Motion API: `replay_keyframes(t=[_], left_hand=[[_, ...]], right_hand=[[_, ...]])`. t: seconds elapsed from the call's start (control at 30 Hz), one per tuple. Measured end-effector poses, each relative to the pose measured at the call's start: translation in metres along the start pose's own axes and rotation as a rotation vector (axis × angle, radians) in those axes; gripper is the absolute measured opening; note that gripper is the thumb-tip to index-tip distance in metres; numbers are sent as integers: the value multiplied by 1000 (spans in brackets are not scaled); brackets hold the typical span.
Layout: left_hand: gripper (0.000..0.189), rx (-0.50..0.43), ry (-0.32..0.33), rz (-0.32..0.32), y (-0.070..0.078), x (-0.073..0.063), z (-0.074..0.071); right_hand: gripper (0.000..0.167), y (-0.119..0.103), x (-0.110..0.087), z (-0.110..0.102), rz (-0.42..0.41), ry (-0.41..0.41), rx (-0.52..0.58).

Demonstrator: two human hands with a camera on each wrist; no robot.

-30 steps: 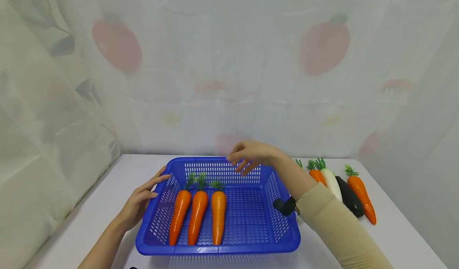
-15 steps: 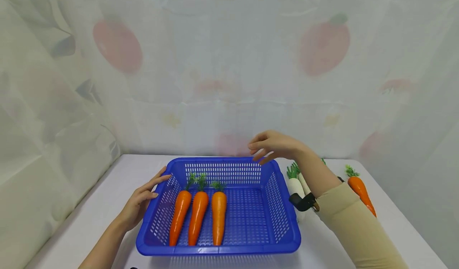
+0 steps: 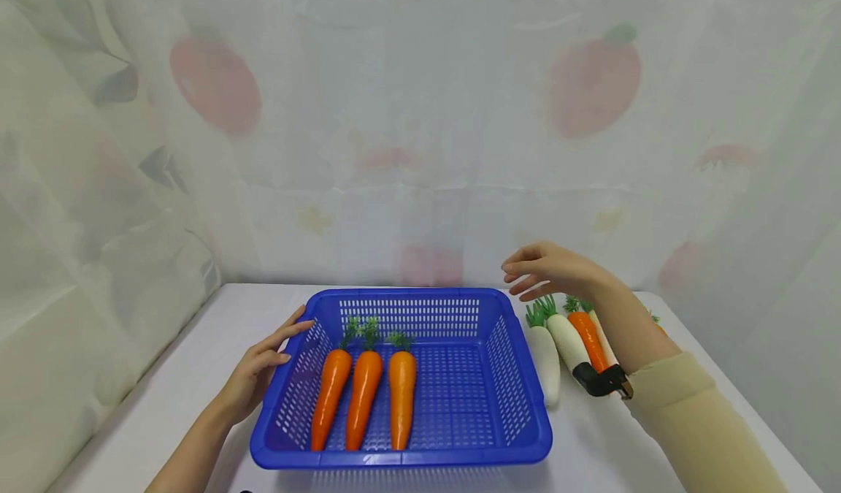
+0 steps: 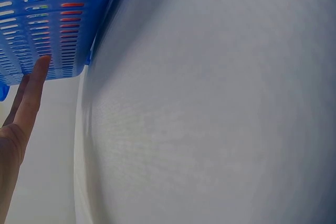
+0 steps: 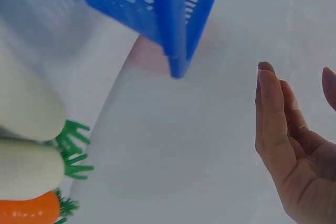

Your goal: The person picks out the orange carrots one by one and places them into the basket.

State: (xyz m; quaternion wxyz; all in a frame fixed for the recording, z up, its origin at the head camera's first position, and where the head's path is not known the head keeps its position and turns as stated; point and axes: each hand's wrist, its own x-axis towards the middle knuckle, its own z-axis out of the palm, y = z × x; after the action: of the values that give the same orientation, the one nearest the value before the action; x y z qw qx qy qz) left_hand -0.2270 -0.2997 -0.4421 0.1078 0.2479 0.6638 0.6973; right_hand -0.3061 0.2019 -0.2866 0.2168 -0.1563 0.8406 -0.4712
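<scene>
In the head view a blue plastic basket [image 3: 401, 459] stands mid-table with three orange carrots [image 3: 364, 398] lying side by side in its left half, green tops toward the back. My left hand [image 3: 252, 372] rests on the basket's left side; its fairly straight fingers touch the slotted wall [image 4: 55, 35] in the left wrist view. My right hand [image 3: 555, 268] hovers in the air beyond the basket's back right corner, fingers loosely bent and holding nothing. Nearest below it are two white radishes [image 3: 544, 365] with green leaves, then an orange carrot [image 3: 585, 332].
More vegetables lie right of the basket, partly hidden by my right forearm, among them another carrot [image 3: 659, 328] at the far right. A black wrist mount [image 3: 598, 380] sits on my right arm. A patterned cloth backdrop [image 3: 420, 150] rises behind the white table [image 3: 164, 391].
My right hand has moved right from above the basket's back edge to above the radishes, uncovering them. The left hand, basket and three carrots inside have stayed put.
</scene>
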Motion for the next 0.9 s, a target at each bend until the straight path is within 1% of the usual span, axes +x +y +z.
replay_keyframes(t=[0.2,0.4,0.67,0.77,0.9], left_hand=[[53,-7,-4,6,0,0,-1],[53,10,10,0,0,1,1],[53,2,10,-2,0,0,1],[53,7,13,-4,1,0,0],[53,16,20,-7,1,0,0]], right_hand=[[53,27,-12,-14,4,26,10],[58,56,-24,-33,33,102,1],[62,88,-44,-58,91,173,10],[64,96,-50,-65,111,196,-14],[67,110,-57,-74,153,244,-82]])
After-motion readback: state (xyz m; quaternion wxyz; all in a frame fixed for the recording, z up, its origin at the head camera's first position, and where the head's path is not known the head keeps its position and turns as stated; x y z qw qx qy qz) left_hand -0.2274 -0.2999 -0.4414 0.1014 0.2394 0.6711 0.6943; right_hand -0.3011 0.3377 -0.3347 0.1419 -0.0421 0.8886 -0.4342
